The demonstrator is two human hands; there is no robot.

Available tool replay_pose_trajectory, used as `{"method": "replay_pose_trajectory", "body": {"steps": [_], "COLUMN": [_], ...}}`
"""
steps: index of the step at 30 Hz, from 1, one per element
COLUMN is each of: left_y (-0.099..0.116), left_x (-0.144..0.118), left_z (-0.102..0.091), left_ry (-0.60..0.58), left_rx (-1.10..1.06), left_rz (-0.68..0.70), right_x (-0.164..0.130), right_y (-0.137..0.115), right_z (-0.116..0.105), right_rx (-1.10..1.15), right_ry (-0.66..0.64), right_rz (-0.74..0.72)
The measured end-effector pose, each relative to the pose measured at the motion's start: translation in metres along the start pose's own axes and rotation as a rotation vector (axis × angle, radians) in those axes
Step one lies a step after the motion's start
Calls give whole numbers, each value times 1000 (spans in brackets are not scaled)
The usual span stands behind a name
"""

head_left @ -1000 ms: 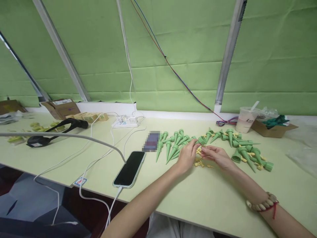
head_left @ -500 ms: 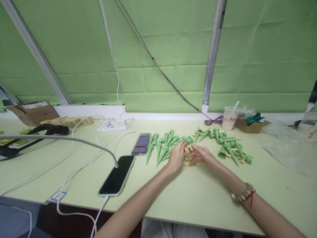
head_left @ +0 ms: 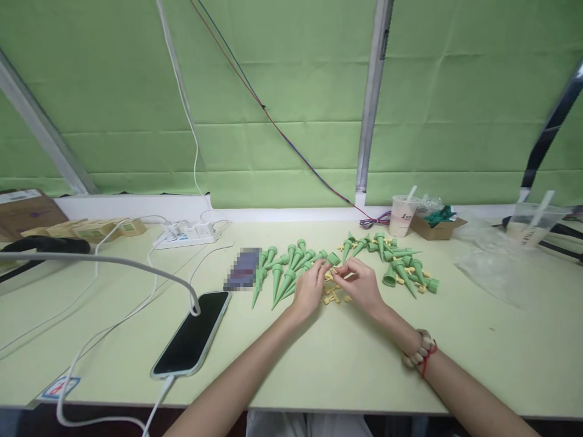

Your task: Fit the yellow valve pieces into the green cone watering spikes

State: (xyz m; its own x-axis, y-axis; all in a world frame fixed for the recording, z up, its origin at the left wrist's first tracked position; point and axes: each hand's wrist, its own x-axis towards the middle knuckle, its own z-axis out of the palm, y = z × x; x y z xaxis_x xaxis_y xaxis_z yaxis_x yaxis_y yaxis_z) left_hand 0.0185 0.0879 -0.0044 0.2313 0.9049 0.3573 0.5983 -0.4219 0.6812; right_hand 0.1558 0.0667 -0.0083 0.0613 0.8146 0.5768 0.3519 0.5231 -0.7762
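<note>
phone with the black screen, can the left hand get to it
Probably yes: bare table lies between the left hand and the phone, though a cable overlaps its far end.

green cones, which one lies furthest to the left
The green cone beside the blurred dark patch, tip pointing down in the picture; the others all lie farther right.

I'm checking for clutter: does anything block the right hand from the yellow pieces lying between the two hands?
Nothing visible does. The right hand is close beside those yellow pieces, and the green cones lie beyond and to either side.
</note>
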Motion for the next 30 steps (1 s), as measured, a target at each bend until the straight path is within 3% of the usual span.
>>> {"method": "replay_pose_trajectory", "body": {"steps": [2, 5, 8, 11, 16, 18, 22, 24, 26, 30], "left_y": [-2, -5, -6, -5, -2, -1, 1, 1, 1, -1], "left_x": [2, 5, 6, 6, 7, 8, 11, 12, 13, 11], "left_z": [0, -1, -2, -4, -4, -3, -2, -1, 0, 1], "left_ry": [29, 36, -1, -26, -34, -44, -50, -47, -41, -42], "left_rx": [-50, -106, -103, -44, 26, 26, -2, -28, -51, -100], "left_rz": [4, 34, 89, 114, 72, 54, 66, 76, 83, 93], "right_x": [2, 6, 8, 8, 11, 12, 14, 14, 14, 13], "right_y": [-4, -9, -11, -10, 0, 5, 9, 8, 6, 4], "right_z": [0, -2, -4, -6, -5, -5, -9, -11, -11, -7], "right_rx": [152, 467, 660, 709, 439, 313, -180, -340, -352, 36], "right_ry": [-40, -218, -368, -403, -295, -238, -94, -77, -72, -152], "right_rz": [213, 567, 690, 665, 488, 358, -65, -173, -135, 235]}}
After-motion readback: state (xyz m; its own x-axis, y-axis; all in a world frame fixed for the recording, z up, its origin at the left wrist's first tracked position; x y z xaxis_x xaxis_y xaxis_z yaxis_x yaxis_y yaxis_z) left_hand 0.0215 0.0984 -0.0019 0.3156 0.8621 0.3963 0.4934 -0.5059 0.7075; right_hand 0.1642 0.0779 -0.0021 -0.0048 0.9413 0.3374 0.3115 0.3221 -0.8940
